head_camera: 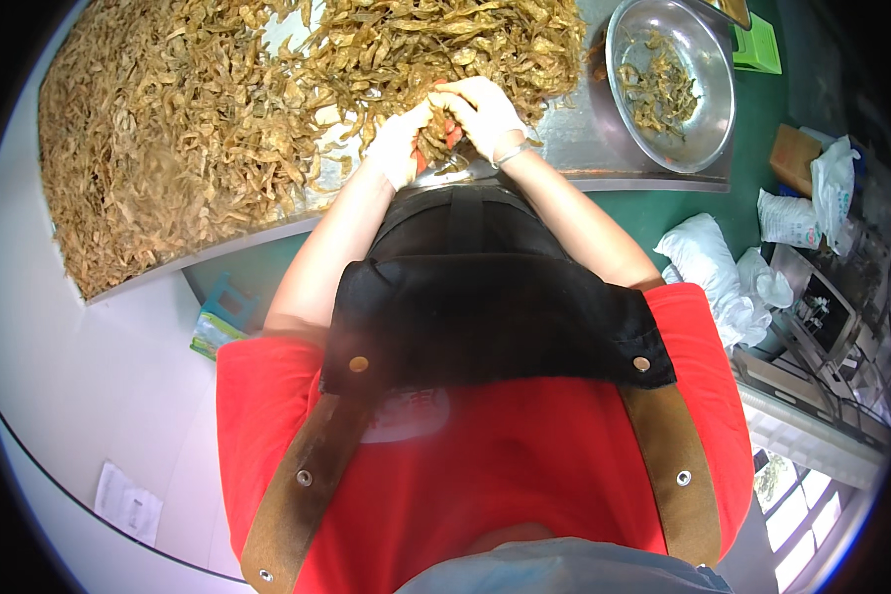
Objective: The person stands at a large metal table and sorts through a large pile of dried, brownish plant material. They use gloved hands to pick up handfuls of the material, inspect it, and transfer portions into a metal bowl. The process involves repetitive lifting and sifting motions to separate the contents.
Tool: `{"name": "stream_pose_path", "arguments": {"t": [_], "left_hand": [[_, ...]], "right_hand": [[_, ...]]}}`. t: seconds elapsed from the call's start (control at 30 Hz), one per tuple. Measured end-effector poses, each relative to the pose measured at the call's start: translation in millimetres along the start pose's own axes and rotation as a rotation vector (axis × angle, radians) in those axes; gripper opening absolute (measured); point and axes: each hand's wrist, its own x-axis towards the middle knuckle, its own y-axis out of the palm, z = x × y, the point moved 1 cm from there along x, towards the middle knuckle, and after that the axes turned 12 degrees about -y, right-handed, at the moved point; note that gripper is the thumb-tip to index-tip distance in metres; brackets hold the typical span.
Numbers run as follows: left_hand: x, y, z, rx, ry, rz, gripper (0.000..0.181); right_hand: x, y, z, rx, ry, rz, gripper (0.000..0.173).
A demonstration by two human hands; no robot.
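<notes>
My left hand [401,145], in a pale glove with orange-red on its palm side, is at the near edge of the metal table [594,152]. My right hand [482,111], gloved alike and with a band at the wrist, is beside it, fingertips close to the left ones. Between them both hands hold a small bunch of dried brown pods or leaves [434,137]; which it is, I cannot tell. A large heap of the same dried plant material [185,141] spreads over the table beyond and to the left of my hands.
At the right end of the table is a steel bowl [721,111] with some dried pieces inside. Past it lies a bright green plastic object [759,46]. White sacks [705,256] and a cardboard box [793,158] lie at the right. A blue stool [230,301] is below the table's left part.
</notes>
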Motion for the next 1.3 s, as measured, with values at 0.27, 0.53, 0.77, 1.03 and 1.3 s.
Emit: {"name": "stream_pose_path", "arguments": {"t": [0.27,0.53,0.77,1.03,1.3], "left_hand": [[-13,-29,-2,0.049,0.062,-0.077,0.036],[-18,-30,-13,-0.066,0.120,-0.061,0.037],[-1,13,-6,-0.031,0.045,0.070,0.036],[3,-34,1,-0.135,0.109,0.015,0.013],[-35,22,-45,0.097,0.225,-0.285,0.024]], "right_hand": [[31,-26,-36,-0.867,-0.144,0.316,0.047],[34,-58,-63,0.215,0.245,-0.064,0.029],[24,-34,21,0.031,0.159,0.109,0.029],[30,-22,49,0.732,0.366,0.464,0.029],[83,-84,-56,-0.923,0.041,0.239,0.078]]}}
